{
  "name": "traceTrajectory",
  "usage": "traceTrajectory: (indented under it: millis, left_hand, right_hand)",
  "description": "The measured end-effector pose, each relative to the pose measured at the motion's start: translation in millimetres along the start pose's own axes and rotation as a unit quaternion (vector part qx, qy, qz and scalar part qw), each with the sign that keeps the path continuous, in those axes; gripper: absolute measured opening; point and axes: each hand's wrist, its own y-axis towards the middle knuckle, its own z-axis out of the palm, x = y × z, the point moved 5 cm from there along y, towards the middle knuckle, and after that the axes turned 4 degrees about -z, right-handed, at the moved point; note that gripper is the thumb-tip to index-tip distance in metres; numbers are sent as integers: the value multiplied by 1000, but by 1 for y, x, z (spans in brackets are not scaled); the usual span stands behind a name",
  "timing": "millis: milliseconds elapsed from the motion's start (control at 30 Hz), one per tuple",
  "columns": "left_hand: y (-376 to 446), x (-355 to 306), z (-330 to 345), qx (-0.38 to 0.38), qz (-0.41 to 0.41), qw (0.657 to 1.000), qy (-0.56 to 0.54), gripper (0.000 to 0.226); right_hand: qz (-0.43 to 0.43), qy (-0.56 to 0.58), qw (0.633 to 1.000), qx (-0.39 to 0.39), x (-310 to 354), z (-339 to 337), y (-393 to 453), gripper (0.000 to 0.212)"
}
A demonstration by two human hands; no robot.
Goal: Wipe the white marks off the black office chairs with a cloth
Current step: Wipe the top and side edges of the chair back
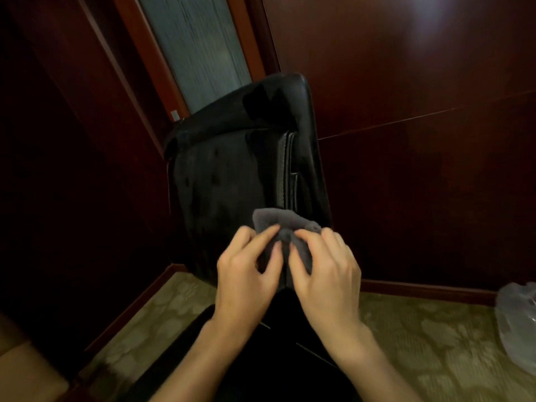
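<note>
Patterned carpet (420,343), plastic bag (519,323), wood panelling (420,68)

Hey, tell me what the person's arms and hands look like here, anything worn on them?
Both forearms are bare up to the frame edge: no sleeves show. The left hand and right hand wear no gloves, and no rings, watch or bracelets are visible. Fingernails look short and unpainted.

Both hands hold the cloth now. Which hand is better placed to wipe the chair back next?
Probably the right hand: it sits nearer the chair seam, with more cloth under its fingers. The left hand only pinches an edge.
</note>
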Motion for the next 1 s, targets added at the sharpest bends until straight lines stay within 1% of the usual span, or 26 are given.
traceTrajectory:
  millis: [100, 233, 367, 500, 667, 767, 867, 933, 1000]
  left_hand:
    - [14, -3, -2, -18, -8, 1000, -13, 26]
    - [72, -20, -6, -64, 5, 998, -17, 27]
    - [104, -23, -5, -81, -27, 996, -32, 26]
    - [79, -15, -1, -64, -22, 997, -41, 22]
    - [-9, 5, 6, -36, -34, 997, -51, 23]
    - [-50, 10, 12, -25, -52, 996, -62, 26]
    - [-43, 6, 10, -45, -59, 995, -73, 24]
    - [-22, 2, 8, -59, -60, 993, -83, 21]
    - [-6, -2, 7, -55, -73, 992, -91, 19]
  right_hand:
    - [2, -1, 1000, -21, 0, -1, 18, 19]
    - [21, -23, 998, -63, 6, -1, 79, 21]
    - [45, -22, 996, -75, 15, 0, 103, 19]
    - [71, -8, 995, -65, 8, 1, 73, 19]
    - [26, 38, 998, -31, -8, 6, -16, 19]
    - [41, 42, 998, -2, -13, 5, -54, 25]
    - [89, 56, 995, 0, -8, 4, -42, 26]
    - [117, 75, 990, -17, -6, 5, -25, 20]
    - [131, 94, 987, -27, -4, 6, -18, 14]
